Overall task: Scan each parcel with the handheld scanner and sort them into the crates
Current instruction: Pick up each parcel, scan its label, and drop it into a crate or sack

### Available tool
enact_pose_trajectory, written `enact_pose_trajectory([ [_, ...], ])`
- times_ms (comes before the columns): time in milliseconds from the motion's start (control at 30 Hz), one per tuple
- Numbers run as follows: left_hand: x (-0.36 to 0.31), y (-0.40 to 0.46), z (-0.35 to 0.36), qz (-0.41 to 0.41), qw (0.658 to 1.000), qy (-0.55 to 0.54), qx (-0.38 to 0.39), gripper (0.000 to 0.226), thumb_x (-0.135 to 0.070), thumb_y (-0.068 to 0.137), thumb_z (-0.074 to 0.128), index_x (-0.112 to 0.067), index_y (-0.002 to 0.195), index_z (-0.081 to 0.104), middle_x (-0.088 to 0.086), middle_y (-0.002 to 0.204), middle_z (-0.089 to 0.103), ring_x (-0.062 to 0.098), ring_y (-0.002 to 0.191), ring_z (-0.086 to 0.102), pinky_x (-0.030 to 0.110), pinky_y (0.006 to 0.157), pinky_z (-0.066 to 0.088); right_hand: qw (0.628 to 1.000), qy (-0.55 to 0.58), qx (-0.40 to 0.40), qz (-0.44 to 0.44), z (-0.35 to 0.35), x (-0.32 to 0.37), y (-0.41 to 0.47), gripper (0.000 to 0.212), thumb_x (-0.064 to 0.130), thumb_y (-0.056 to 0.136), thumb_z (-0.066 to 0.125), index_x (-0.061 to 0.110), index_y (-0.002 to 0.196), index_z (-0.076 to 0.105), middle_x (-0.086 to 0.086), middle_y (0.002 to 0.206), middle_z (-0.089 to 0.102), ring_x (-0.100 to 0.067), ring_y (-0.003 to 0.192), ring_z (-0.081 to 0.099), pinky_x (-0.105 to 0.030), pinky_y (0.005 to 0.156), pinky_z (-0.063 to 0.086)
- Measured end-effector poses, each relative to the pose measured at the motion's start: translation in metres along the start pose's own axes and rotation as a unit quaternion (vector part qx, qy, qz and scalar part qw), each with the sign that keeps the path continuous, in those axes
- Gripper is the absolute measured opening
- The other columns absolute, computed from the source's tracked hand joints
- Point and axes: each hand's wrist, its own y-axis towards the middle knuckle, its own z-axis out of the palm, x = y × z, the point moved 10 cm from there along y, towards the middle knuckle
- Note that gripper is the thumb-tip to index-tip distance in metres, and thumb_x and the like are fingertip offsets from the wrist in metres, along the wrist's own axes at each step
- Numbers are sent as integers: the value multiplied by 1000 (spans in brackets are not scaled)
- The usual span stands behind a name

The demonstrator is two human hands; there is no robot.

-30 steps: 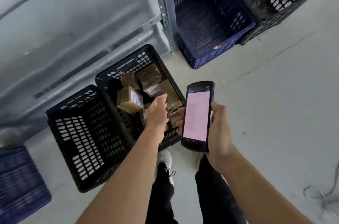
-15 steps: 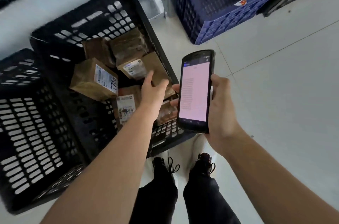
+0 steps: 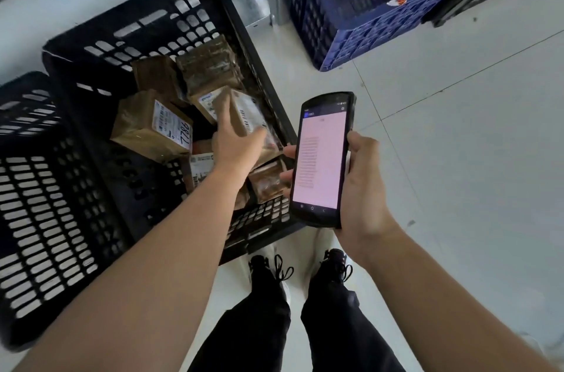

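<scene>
Reaching into the black slotted plastic crate at left, your left hand spreads relaxed fingers over a brown taped cardboard parcel with a white label. Right of it, your right hand grips the black handheld scanner, pink screen up.

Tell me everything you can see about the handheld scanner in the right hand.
The handheld scanner is a slim, phone-shaped device with a black casing that looks like plastic or rubber, with rounded corners. Its screen is lit pale pink with a dark blue bar on top and rows of text too small to read; three small navigation icons sit along the bottom. It stands nearly upright, screen facing the camera, above the floor beside the black crate. The right hand grips it, thumb on the right edge and fingertips on the left edge.
</scene>
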Motion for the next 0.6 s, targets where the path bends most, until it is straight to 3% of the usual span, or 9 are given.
enact_pose_trajectory([
  [67,1,-10,-15,-8,998,-69,-12,95,-20,89,72,-61,158,21,-4,159,44,21,133,58,48,104,57,1000,-2,2,-2,3,2,-13,62,52,108,23,19,111,75,-25,117,74,-31,87,66,-45,83,51],
  [100,1,-19,-24,-14,995,-102,-12,93,-16,91,70,-58,159,23,-2,158,48,22,133,60,50,105,57,1000,0,4,-3,7,3,-20,62,52,108,23,17,116,73,-23,118,74,-31,88,67,-43,82,53],
  [233,-15,-61,-58,-38,980,-197,16,78,-7,97,66,-42,161,35,-4,134,70,15,112,74,44,94,62,1000,18,-3,-5,21,5,-53,66,51,106,24,7,125,69,-19,116,76,-31,87,69,-37,74,56],
  [433,-74,-135,-130,-15,967,-249,52,54,-1,98,64,-25,145,52,8,128,75,26,117,74,56,101,58,1000,28,0,-6,69,30,-133,65,54,104,28,9,111,75,-15,101,76,-30,84,69,-46,84,54],
  [533,-112,-176,-166,21,958,-271,88,60,3,96,65,-17,150,46,11,134,72,29,123,71,57,108,53,999,18,16,-31,100,62,-183,70,55,101,29,3,118,72,-17,102,75,-33,88,68,-53,93,54],
  [600,-140,-207,-192,49,949,-294,102,66,5,93,65,-16,152,43,13,139,69,30,128,68,52,107,55,998,19,29,-47,119,85,-220,69,53,103,28,3,117,74,-18,99,76,-31,83,69,-50,89,57],
])
